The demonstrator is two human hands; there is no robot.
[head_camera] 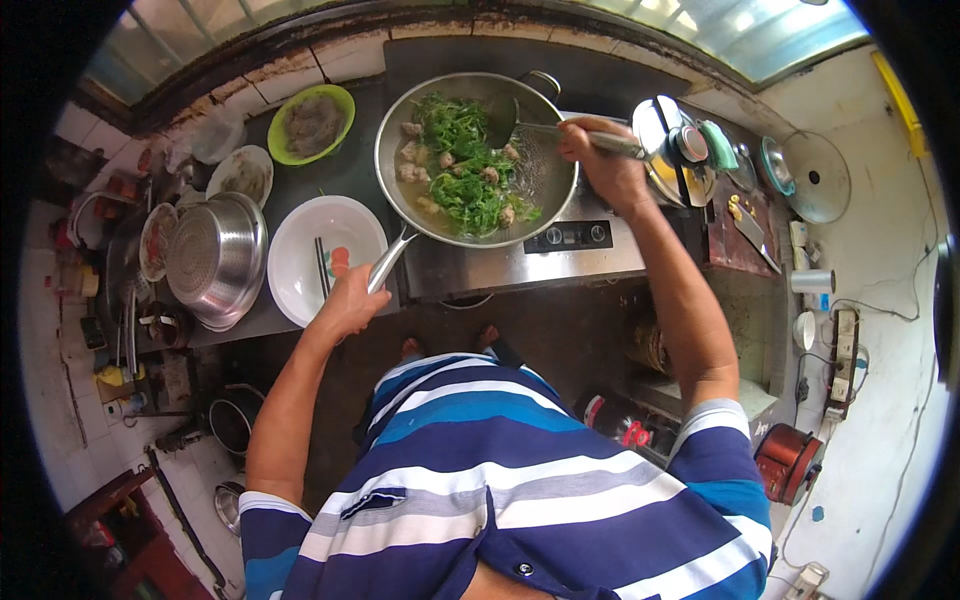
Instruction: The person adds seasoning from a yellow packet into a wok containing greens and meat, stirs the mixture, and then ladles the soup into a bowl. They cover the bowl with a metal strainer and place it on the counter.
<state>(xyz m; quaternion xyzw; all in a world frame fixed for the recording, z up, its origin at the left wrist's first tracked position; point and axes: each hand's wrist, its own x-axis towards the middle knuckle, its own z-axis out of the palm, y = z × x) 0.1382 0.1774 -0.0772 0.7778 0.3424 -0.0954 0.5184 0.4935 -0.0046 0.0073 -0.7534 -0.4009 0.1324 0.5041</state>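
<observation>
A wide metal wok point(390, 187) sits on the gas stove point(480, 271), holding broth, leafy greens point(469, 199) and several meatballs point(414, 154). My left hand point(350, 300) grips the wok's long metal handle point(390, 259). In my right hand point(606, 161) is the handle of a metal ladle point(503, 121), whose bowl dips among the greens at the wok's upper right. Beside my left hand stands a white bowl point(296, 244) with a red printed design, and a pair of dark chopsticks point(322, 266) lies in it.
Left on the counter are a green bowl point(341, 146), an overturned steel colander point(199, 240) and a plate of food point(241, 176). On the right, a cleaver point(752, 232) rests on a cutting board point(724, 244). Below it stands a red cooker point(784, 465); a glass lid point(825, 187) leans on the wall.
</observation>
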